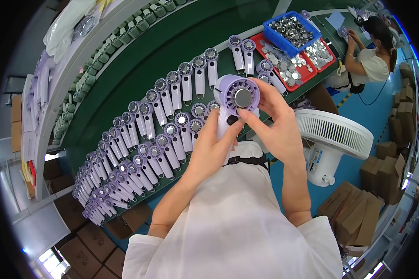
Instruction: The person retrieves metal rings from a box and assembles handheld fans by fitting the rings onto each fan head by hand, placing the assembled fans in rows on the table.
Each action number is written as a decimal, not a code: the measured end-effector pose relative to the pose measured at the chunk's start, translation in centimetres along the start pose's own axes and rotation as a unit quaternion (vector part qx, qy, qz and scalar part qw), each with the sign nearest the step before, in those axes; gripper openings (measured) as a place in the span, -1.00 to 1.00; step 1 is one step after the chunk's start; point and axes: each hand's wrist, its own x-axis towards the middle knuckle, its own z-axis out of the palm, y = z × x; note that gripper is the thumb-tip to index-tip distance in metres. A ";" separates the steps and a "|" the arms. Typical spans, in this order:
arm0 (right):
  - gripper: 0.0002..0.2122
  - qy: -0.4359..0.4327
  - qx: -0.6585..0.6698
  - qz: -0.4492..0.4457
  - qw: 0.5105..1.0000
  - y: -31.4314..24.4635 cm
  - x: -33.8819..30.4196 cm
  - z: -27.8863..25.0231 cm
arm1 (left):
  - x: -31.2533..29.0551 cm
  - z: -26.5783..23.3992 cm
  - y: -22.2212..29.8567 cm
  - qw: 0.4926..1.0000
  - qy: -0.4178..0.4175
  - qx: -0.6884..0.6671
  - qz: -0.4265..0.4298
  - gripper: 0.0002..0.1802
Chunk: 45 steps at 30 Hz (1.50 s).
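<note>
In front of my chest I hold a lilac handheld fan [224, 90], its round grille turned up towards me. A silver disc [243, 97] sits at the centre of that grille. My left hand [208, 151] is wrapped around the pale handle, with the thumb beside a dark oval on it. My right hand [278, 125] grips the fan's head, fingers behind its right side and thumb at the lower rim. Just beyond my hands, rows of similar lilac fans [174, 95] lie on the green bench [125, 90].
A blue bin [270, 31] of shiny round parts rests on red trays [290, 86] holding flat silver pieces. A white fan [332, 135] stands at right. Green cylindrical items [109, 46] line the far edge. Another person [374, 60] works at far right, near cardboard boxes [386, 169].
</note>
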 end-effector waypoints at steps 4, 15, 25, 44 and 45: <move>-0.50 0.008 -0.015 -0.007 1.000 -0.1 0.0 -0.2 | -0.1 0.2 0.5 1.000 -0.008 0.006 0.001 -0.64; -0.53 0.032 0.052 0.001 0.998 0.1 0.0 0.4 | -0.3 1.2 -1.1 0.993 0.043 0.063 0.093 -0.69; -0.51 -0.039 0.174 0.084 0.980 0.3 0.0 -0.2 | -0.1 0.8 -0.8 0.996 -0.018 -0.085 -0.025 -0.68; -0.51 0.007 0.094 0.050 0.994 0.4 -0.4 0.4 | -0.5 1.4 -1.2 0.998 -0.010 -0.057 0.010 -0.66; -0.51 0.011 0.089 0.050 0.995 0.3 -0.4 0.5 | -0.5 1.4 -1.4 0.999 -0.006 -0.041 0.027 -0.66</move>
